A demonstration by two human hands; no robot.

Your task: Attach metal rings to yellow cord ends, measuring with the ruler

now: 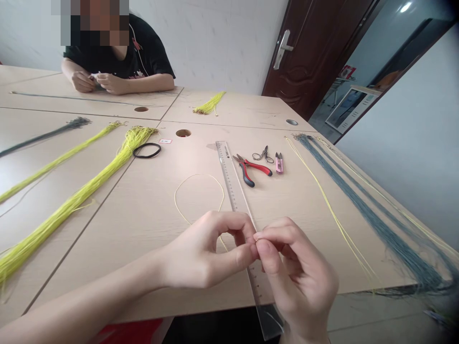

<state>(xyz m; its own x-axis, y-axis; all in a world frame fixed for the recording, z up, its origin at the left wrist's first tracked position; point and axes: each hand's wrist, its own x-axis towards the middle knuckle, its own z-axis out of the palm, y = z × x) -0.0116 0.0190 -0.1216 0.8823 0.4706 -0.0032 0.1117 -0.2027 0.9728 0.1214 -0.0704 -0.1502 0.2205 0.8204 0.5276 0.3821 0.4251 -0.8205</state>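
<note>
Nothing can be read for certain: the clear ruler (229, 177) at centre bears scale marks and tiny digits, too small to make out — and the little white label (165, 141) with red print, upper centre, is too blurred.

The small piece (256, 241) pinched between the fingertips (261, 234) is largely hidden and too small to be identified; the ruler (229, 177) is partly covered by the right hand (299, 272), and the item (93, 76) in the co-worker's hands (111, 83) cannot be made out.

White wall (215, 43) behind light wood desks (233, 110). Dark brown panelled door (308, 52) open, metal lever handle (282, 50). Second white wall (405, 177) at right. Adjoining room (344, 105) beyond doorway.
</note>
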